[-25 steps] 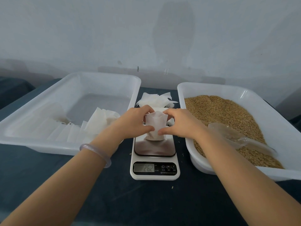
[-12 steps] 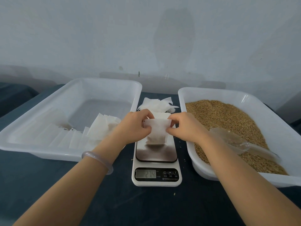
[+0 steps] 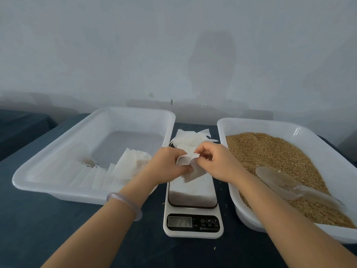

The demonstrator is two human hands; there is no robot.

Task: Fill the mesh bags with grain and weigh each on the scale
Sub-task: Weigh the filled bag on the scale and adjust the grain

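Head view: both hands meet over the far end of the scale (image 3: 193,198), w/ one small white mesh bag (image 3: 193,174) btwn them. Left hand (image 3: 168,165) grip is narrow: thumb and fingers curl round the bag's left edge, and one finger lies across its front. Right hand (image 3: 218,161) grip is also narrow, fingertips pinching the bag's top right corner, where the top edge is folded over. The bag hangs tilted above the back of the scale plate; can't tell if its bottom touches the plate. Scale sits on the dark bench (image 3: 38,229) btwn two white plastic trays, display lit but digits too blurred to read for sure. Left tray (image 3: 133,110) holds a row of white bags (image 3: 123,167) leaning and overlapping along its near side, the rest of its floor bare; can't tell if they're filled. Right tray (image 3: 270,123) holds a heap of brown grain (image 3: 280,157), w/ a clear plastic scoop (image 3: 280,180) lying on top, handle pointing to the near right. A loose pile of flat bags (image 3: 191,138) lies on the bench just behind the scale, btwn the trays. A few stray grains (image 3: 214,248) lie on the bench near the scale. Pale bracelet (image 3: 125,202) on the left wrist.
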